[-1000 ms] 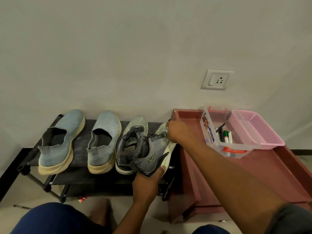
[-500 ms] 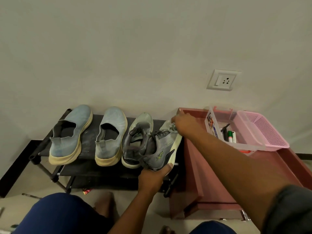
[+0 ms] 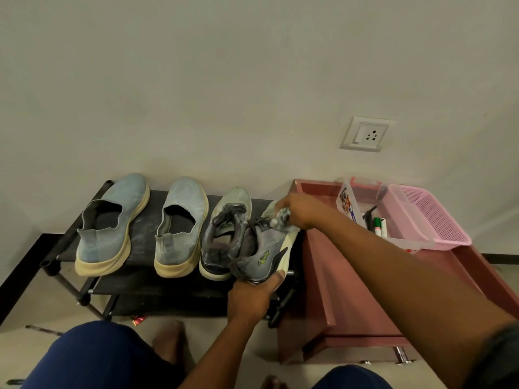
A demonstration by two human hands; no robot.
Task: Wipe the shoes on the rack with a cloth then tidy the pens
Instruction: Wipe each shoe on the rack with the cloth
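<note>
Though unreadable, green logo on grey sneaker (image 3: pixel 262 248) in left hand (image 3: pixel 250 297).

Four shoes (image 3: pixel 179 228) in a row on the rack (image 3: pixel 140 287), cabinet (image 3: pixel 351 290) right of it, pens (image 3: pixel 379 226) in a box (image 3: pixel 348 203) on top

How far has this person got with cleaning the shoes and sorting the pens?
In hand: the left hand holds the heel of the right grey sneaker, tilted, while the right hand rubs a cloth near its toe. Whether the other grey sneaker and two blue slip-ons are already wiped cannot be told. Left: the pens in the clear box.
</note>
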